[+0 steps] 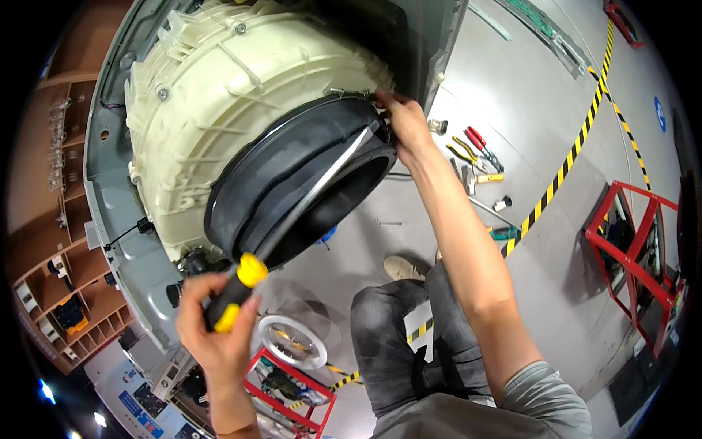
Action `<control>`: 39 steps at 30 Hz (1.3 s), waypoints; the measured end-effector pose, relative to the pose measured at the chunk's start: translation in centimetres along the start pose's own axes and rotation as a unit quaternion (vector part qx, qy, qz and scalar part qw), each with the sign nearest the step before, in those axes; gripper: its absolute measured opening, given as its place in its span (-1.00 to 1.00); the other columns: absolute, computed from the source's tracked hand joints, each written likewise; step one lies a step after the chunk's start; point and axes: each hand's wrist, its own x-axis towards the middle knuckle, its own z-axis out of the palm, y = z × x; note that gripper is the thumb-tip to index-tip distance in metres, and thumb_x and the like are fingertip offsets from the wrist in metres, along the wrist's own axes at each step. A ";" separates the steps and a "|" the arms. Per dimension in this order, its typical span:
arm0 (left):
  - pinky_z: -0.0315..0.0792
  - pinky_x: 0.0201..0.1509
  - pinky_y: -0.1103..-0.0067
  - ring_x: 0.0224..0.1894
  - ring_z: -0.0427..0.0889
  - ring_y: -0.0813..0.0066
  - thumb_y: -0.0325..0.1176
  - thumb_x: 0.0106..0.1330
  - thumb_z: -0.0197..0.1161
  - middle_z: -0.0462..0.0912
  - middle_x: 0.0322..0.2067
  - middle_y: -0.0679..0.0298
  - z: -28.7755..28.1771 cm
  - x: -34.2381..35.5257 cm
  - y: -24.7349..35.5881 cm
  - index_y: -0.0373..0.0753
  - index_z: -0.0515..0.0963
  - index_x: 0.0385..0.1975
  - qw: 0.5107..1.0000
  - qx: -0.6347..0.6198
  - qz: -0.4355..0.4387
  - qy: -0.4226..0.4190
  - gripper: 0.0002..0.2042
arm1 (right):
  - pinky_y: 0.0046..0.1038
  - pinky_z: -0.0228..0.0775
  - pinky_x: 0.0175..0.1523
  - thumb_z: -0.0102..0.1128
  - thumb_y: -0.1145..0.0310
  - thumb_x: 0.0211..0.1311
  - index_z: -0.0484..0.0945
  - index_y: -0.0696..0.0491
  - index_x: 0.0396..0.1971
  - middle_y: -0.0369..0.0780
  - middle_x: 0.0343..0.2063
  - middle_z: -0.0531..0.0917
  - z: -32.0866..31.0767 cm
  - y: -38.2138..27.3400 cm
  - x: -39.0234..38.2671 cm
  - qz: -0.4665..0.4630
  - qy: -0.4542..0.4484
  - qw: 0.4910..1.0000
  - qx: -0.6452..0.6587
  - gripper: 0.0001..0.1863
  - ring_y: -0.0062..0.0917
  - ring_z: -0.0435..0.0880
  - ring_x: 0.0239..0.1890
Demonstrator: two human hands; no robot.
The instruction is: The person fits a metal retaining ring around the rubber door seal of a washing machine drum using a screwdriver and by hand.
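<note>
A black rubber door seal sits around the mouth of a cream plastic washing machine tub. My left hand is closed around the yellow and black handle of a long screwdriver. Its silver shaft runs up across the seal, and the tip reaches the seal's right side, beside my right hand. There my right fingers are bent around the seal's edge; their tips are partly hidden. Close to them, a wire clamp with a spring lies between the seal and the tub.
The grey cabinet surrounds the tub. On the floor to the right lie red-handled pliers, yellow-handled pliers and a hammer. A white round door ring and a red-framed rack are below. Another red rack stands far right.
</note>
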 end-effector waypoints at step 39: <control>0.39 0.01 0.49 -0.16 0.53 0.27 -0.51 0.12 0.47 0.57 -0.30 0.13 -2.5 15.0 -0.2 -0.39 0.62 -0.21 0.975 0.134 0.077 -0.156 -0.75 | -0.55 0.48 0.07 0.30 0.45 0.34 0.66 0.15 -0.11 -0.27 -0.17 0.73 -0.9 -0.8 1.4 0.138 -0.021 0.987 0.076 -0.82 -0.58 0.66 -0.10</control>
